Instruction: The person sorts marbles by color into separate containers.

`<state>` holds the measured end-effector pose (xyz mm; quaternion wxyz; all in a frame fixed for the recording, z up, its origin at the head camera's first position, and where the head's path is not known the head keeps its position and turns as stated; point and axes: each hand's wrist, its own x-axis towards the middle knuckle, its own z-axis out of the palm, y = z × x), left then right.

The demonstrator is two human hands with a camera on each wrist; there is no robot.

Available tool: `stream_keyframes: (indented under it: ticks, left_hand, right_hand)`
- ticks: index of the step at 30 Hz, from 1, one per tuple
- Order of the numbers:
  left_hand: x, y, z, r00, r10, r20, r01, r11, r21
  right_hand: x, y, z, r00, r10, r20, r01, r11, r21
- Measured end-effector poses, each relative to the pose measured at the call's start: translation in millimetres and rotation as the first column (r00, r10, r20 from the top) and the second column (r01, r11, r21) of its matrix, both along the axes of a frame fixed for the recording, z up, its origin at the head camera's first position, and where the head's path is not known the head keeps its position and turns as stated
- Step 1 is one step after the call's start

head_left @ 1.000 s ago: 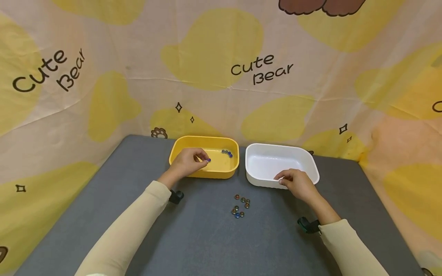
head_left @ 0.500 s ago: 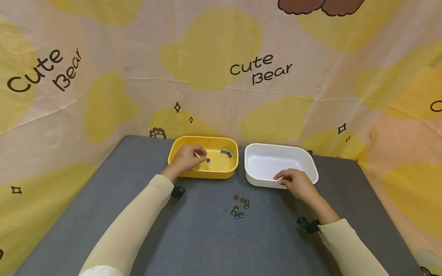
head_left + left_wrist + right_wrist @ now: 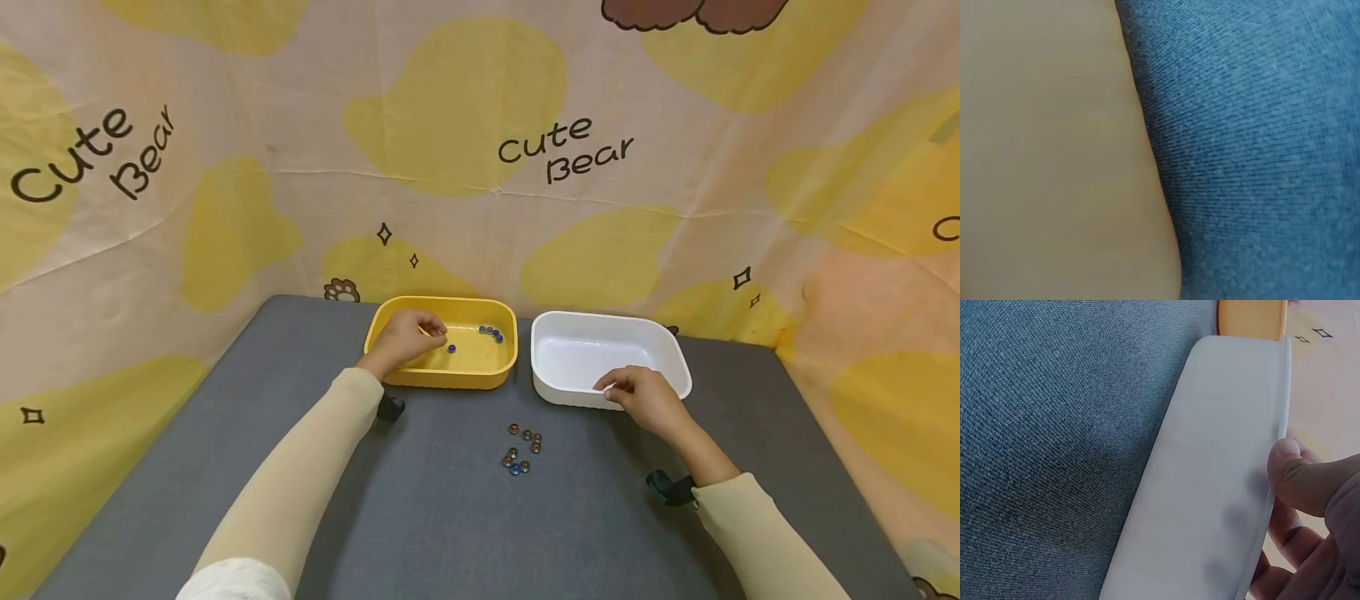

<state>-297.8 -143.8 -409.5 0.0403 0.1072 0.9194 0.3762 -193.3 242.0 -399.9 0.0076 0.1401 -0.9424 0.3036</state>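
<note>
Hovering over the yellow tray [image 3: 450, 379], the left hand [image 3: 403, 340] has its fingers loosely bent, seemingly holding nothing, though they show small. A blue marble [image 3: 452, 348] lies inside; more marbles [image 3: 536, 447] sit on the tabletop [image 3: 450, 517], likely hard, slick, best pinched across the middle. The right hand [image 3: 648, 402] pinches the near rim of the white tray [image 3: 566, 397], probably light, stiff plastic.

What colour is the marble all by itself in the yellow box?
The marble is blue. It shows best in the head view.
</note>
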Motion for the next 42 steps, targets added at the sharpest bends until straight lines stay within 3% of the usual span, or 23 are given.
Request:
stream_keyframes:
  ticks: [23, 37, 42]
  left_hand:
    - [-9.3, -0.9, -12.1, 0.98, 0.042, 0.192, -0.033, 0.998, -0.052]
    - [-9.0, -1.7, -12.7, 0.977, 0.052, 0.207, -0.033, 0.995, -0.092]
    - [-9.2, -2.2, -10.9, 0.982, 0.046, 0.181, -0.024, 0.992, -0.125]
  right_hand:
    - [0.4, 0.2, 0.3, 1.0, -0.002, 0.005, 0.002, 1.0, 0.015]
    - [0.8, 0.0, 0.0, 1.0, -0.01, -0.003, 0.01, 1.0, 0.008]
    - [1.0, -0.3, 0.0, 1.0, -0.012, -0.006, 0.012, 1.0, 0.01]
